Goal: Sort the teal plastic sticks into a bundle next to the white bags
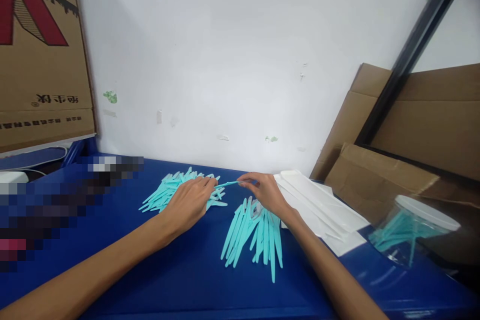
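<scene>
A slim teal plastic stick (228, 183) is stretched level between my two hands, above the table. My left hand (192, 201) has its fingers closed on the stick's left end. At the other end, the thumb and forefinger of my right hand (267, 193) pinch its pale tip. Beneath and behind my left hand lies a loose pile of similar teal sticks (165, 194). Below my right hand, a second group of teal sticks (240, 232) fans out on the table, with pale translucent ends at the top and handles pointing towards me.
White paper-like sheets or sleeves (315, 205) lie right of my right hand. A clear jar (407, 235) with a white lid holds more teal sticks. Cardboard (378, 175) leans behind it. The blue table (180, 280) meets a white wall; a printed carton (45, 75) stands left.
</scene>
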`<state>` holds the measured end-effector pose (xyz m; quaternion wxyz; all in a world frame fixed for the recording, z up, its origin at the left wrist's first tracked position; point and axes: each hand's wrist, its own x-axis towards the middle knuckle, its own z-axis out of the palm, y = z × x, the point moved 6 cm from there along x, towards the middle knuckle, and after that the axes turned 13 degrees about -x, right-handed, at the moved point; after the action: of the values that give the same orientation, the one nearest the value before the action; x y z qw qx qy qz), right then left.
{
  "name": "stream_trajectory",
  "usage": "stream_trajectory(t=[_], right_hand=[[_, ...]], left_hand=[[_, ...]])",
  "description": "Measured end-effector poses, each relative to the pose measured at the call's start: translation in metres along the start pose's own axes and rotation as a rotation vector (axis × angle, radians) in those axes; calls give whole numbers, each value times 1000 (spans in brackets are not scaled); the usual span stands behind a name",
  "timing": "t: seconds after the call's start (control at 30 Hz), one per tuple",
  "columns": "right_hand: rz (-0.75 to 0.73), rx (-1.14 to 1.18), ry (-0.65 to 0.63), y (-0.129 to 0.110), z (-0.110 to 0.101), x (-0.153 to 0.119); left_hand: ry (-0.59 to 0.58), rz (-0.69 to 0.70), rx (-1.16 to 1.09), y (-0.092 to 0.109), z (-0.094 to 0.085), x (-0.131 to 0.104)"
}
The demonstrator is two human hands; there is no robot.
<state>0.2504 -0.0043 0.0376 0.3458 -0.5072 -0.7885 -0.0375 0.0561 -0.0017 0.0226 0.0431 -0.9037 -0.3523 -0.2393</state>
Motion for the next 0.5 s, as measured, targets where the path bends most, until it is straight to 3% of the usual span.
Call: stream_trajectory(t=[0.5], right_hand=[[-5,119,-72,-18,11,-3]], left_hand=[[8,53,-14,1,4,-1]])
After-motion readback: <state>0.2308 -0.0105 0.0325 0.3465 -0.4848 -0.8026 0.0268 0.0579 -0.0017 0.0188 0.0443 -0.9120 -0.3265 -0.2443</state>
